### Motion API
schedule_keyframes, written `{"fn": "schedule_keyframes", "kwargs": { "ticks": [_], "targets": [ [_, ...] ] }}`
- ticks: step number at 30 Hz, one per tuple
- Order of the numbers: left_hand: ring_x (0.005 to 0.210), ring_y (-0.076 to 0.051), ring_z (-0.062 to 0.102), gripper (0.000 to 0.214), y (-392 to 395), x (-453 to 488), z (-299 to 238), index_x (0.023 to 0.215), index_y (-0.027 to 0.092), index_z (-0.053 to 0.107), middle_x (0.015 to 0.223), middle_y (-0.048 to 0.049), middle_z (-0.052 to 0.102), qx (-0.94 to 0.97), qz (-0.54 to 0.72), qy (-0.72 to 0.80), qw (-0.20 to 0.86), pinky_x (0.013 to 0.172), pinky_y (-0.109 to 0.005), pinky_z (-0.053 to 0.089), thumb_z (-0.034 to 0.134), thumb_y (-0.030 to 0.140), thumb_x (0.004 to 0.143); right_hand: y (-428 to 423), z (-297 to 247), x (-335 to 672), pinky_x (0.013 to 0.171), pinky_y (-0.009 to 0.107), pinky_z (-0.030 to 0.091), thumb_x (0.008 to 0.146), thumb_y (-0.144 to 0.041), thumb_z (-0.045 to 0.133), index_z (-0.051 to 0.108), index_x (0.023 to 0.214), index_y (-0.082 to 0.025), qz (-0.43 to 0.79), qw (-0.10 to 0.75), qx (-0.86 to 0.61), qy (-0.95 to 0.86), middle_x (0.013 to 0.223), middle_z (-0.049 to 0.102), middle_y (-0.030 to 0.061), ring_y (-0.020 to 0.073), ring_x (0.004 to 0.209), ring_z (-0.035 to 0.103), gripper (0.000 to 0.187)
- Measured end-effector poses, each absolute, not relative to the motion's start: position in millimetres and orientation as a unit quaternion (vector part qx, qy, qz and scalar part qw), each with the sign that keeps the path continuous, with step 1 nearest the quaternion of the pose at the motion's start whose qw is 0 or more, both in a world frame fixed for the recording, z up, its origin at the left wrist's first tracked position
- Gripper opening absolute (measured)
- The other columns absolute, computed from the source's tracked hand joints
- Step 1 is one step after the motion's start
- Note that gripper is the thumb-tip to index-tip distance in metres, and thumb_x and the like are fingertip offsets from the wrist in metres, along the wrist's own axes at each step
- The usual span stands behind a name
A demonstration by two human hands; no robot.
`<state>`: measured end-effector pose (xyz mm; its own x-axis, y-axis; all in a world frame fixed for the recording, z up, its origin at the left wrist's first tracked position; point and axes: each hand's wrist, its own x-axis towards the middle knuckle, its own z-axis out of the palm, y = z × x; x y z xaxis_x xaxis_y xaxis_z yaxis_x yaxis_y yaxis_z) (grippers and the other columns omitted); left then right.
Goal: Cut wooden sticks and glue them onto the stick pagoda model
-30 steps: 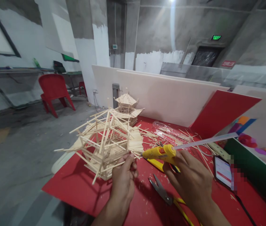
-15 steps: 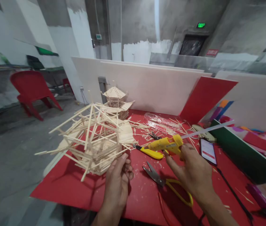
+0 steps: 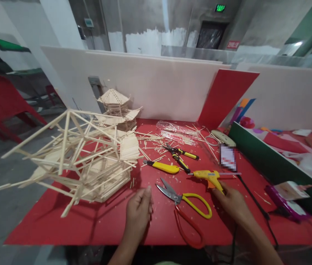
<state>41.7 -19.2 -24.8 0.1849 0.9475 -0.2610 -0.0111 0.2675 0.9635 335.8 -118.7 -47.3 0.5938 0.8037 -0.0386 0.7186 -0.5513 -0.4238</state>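
My left hand (image 3: 138,209) rests on the red table (image 3: 62,224) with its fingers curled together. Nothing shows in it, and it lies just right of a large open model of wooden sticks (image 3: 73,158) without touching it. My right hand (image 3: 231,202) is closed on the handle of a yellow glue gun (image 3: 209,176). The gun stands on the table with its nozzle pointing left. Scissors with yellow and red handles (image 3: 185,201) lie between my hands.
A smaller stick pagoda (image 3: 114,106) stands behind the big model. A yellow knife (image 3: 163,167), pliers (image 3: 180,154), loose sticks, a plastic bag of sticks (image 3: 175,130) and a phone (image 3: 227,158) lie mid-table. Behind are white panels and a red board (image 3: 224,95), with a green board (image 3: 258,151) at the right.
My left hand has let go of the stick model, which now sits on the table. My right hand has lowered the glue gun from the model down to the table.
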Motion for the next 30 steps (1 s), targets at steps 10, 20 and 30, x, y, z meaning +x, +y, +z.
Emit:
{"fn": "schedule_keyframes", "kwargs": {
  "ticks": [10,20,30],
  "targets": [
    [0.064,-0.015,0.053,0.024,-15.0,33.1,-29.1,0.065,0.019,0.062,0.067,-0.0003,0.058,0.614,0.421,0.49,0.452,0.061,-0.024,0.042,0.064,0.035,0.082,-116.0,-55.3,327.4,0.082,0.04,0.045,0.091,-0.039,0.034,0.063,0.103,-0.017,0.029,0.085,-0.884,-0.458,0.092,0.064,0.0142,0.0314,0.094,0.063,0.038],
    [0.063,-0.017,0.061,0.027,-13.1,8.5,-37.1,0.076,0.018,0.072,0.067,-0.0016,0.067,0.573,0.403,0.547,0.459,0.059,-0.025,0.047,0.063,0.043,0.081,-89.3,0.3,265.8,0.087,0.038,0.046,0.093,-0.046,0.041,0.069,0.106,-0.022,0.085,0.237,-0.77,-0.586,0.111,0.069,0.0114,0.0285,0.102,0.063,0.039],
    [0.067,-0.02,0.064,0.02,-12.9,-35.0,-43.1,0.077,0.021,0.076,0.074,-0.0044,0.073,0.577,0.462,0.593,0.319,0.064,-0.028,0.05,0.067,0.039,0.074,23.0,4.7,146.4,0.074,0.024,0.04,0.087,-0.024,0.056,0.074,0.093,-0.025,0.235,0.181,-0.588,-0.753,0.095,0.074,0.0025,0.0176,0.089,0.064,0.019]
  ]
}}
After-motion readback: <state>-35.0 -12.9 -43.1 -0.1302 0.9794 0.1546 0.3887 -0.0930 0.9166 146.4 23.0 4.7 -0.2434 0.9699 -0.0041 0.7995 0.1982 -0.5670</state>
